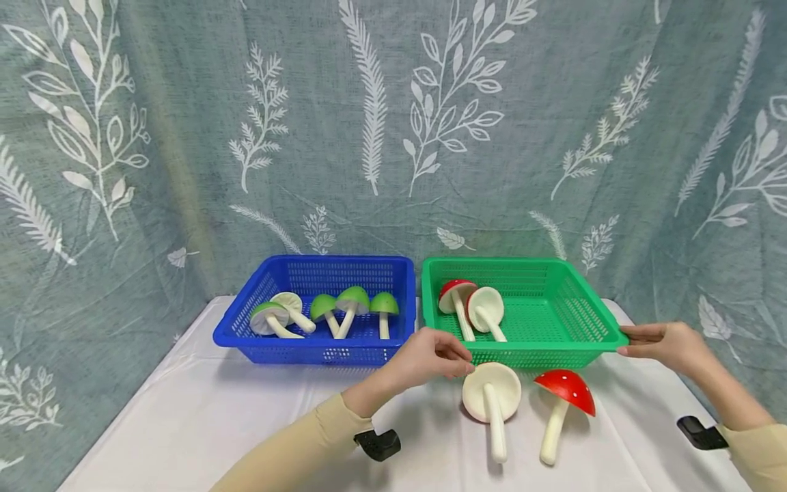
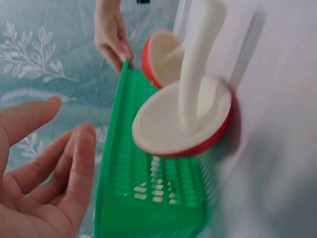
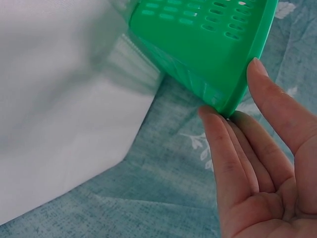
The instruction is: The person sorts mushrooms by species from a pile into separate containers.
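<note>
At the front right corner of the green basket (image 1: 529, 346), my right hand (image 1: 673, 347) pinches the rim between thumb and fingers; the right wrist view shows this corner close up. My left hand (image 1: 427, 359) hovers by the basket's front left, its thumb and fingers apart with nothing between them in the left wrist view. Before the basket lie two red-capped toy mushrooms: one mushroom (image 1: 492, 400) shows its pale underside, the other mushroom (image 1: 568, 389) its white-spotted cap. Inside the basket, on its left, lean a red mushroom (image 1: 458, 290) and a second mushroom (image 1: 487, 307) with its underside showing.
A blue basket (image 1: 313, 345) stands to the left, close beside the green one, with several green-capped mushrooms (image 1: 353, 297) in it. Both baskets are on a white-covered table (image 1: 184, 424). A grey-green leaf-patterned curtain (image 1: 307, 137) hangs right behind them.
</note>
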### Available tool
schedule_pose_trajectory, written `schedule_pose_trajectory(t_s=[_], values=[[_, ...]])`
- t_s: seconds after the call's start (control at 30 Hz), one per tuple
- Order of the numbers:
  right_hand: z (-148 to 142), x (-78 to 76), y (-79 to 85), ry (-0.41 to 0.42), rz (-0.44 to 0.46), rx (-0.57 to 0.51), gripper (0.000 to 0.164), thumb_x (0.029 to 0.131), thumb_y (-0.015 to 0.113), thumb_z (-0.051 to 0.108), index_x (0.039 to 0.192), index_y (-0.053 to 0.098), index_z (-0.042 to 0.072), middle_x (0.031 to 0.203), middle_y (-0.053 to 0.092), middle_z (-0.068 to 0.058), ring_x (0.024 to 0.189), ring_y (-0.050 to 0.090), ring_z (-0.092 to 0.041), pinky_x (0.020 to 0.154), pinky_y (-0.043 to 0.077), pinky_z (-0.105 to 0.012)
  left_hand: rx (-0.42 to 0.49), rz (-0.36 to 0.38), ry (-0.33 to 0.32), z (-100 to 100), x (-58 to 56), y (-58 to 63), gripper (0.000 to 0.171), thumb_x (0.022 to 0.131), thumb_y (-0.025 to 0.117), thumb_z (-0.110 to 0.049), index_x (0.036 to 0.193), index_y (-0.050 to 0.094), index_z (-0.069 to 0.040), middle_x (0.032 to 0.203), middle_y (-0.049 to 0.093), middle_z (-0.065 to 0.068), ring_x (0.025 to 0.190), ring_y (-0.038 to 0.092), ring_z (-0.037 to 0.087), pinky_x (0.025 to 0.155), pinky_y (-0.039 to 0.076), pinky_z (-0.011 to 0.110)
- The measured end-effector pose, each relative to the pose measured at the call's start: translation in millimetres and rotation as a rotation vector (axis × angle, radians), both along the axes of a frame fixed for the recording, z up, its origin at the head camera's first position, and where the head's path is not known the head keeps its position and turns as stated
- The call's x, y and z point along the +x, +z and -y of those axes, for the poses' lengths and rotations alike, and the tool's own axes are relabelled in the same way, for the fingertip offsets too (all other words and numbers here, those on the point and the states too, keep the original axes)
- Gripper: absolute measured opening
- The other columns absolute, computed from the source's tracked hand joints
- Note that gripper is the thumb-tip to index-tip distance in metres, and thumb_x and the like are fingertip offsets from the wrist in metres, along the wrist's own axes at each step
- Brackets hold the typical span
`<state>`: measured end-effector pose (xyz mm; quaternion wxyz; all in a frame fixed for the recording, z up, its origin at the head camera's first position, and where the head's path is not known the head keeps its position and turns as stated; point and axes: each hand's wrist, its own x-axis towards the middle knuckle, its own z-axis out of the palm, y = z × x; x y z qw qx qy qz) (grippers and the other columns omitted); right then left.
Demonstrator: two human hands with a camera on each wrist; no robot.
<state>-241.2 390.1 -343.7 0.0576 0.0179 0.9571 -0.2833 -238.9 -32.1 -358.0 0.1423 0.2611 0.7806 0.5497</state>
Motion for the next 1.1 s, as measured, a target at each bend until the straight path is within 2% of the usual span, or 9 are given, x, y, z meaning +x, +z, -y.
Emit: schedule_pose_trajectory(t_s=[0.13,0.27,0.43,0.53,0.67,0.8,1.1], values=[[-1.7,0.9,-0.3,0.005,0.003,0.010,0.085,0.077,0.071,0.055,0.136,0.048,-0.001,0.115,0.067,-0.016,0.121,0.043,-0.053,0.080,0.051,-0.051,-0.035,0.044,0.016,-2.5,13.3,-9.0,0.017,0.079,0.077,-0.019,0.090,0.073,-0.006,0.077,0.071,0.003,0.063,0.063,0.013,0.060,0.056,0.029],[-1.9,1.1,-0.7,0.004,0.001,0.013,0.083,0.077,0.071,0.054,0.136,0.049,-0.001,0.114,0.068,-0.016,0.121,0.043,-0.053,0.080,0.051,-0.051,-0.055,0.077,0.048,-7.5,20.2,-21.4,0.017,0.077,0.079,-0.018,0.086,0.072,-0.005,0.074,0.071,0.004,0.059,0.063,0.013,0.062,0.056,0.037],[-1.1,0.5,-1.1,0.004,-0.001,0.011,0.083,0.077,0.072,0.053,0.135,0.049,-0.001,0.114,0.068,-0.016,0.120,0.044,-0.052,0.080,0.051,-0.052,-0.040,0.146,0.087,-17.2,25.4,-37.9,0.014,0.076,0.080,-0.017,0.079,0.073,-0.004,0.068,0.070,0.008,0.063,0.069,0.025,0.064,0.058,0.040],[-0.7,-0.1,-1.2,0.005,0.000,0.014,0.083,0.077,0.072,0.053,0.135,0.049,-0.001,0.115,0.067,-0.017,0.120,0.045,-0.052,0.080,0.051,-0.052,-0.044,0.173,0.092,-24.7,28.3,-45.7,0.015,0.075,0.081,-0.018,0.076,0.074,-0.004,0.066,0.070,0.010,0.064,0.070,0.026,0.063,0.058,0.039],[-0.4,-1.1,-0.6,0.005,0.005,0.012,0.084,0.076,0.072,0.055,0.136,0.049,-0.001,0.117,0.066,-0.018,0.120,0.044,-0.052,0.080,0.051,-0.052,-0.087,0.183,0.103,-33.3,28.8,-52.3,0.018,0.074,0.081,-0.024,0.074,0.075,-0.007,0.065,0.071,0.009,0.061,0.070,0.021,0.059,0.057,0.032],[-0.1,-1.7,0.4,0.003,0.005,0.018,0.086,0.075,0.072,0.056,0.135,0.049,-0.001,0.116,0.066,-0.018,0.120,0.044,-0.053,0.080,0.051,-0.052,-0.082,0.229,0.118,-38.7,26.7,-56.9,0.019,0.074,0.082,-0.025,0.073,0.075,-0.007,0.065,0.071,0.010,0.060,0.070,0.018,0.058,0.056,0.029],[0.4,-0.9,1.3,0.011,-0.005,0.028,0.087,0.075,0.072,0.057,0.135,0.050,-0.002,0.116,0.066,-0.019,0.119,0.045,-0.053,0.079,0.051,-0.052,-0.044,0.332,0.151,-46.1,24.4,-67.4,0.014,0.074,0.081,-0.014,0.075,0.074,-0.003,0.065,0.071,0.011,0.056,0.068,0.012,0.057,0.056,0.026]])
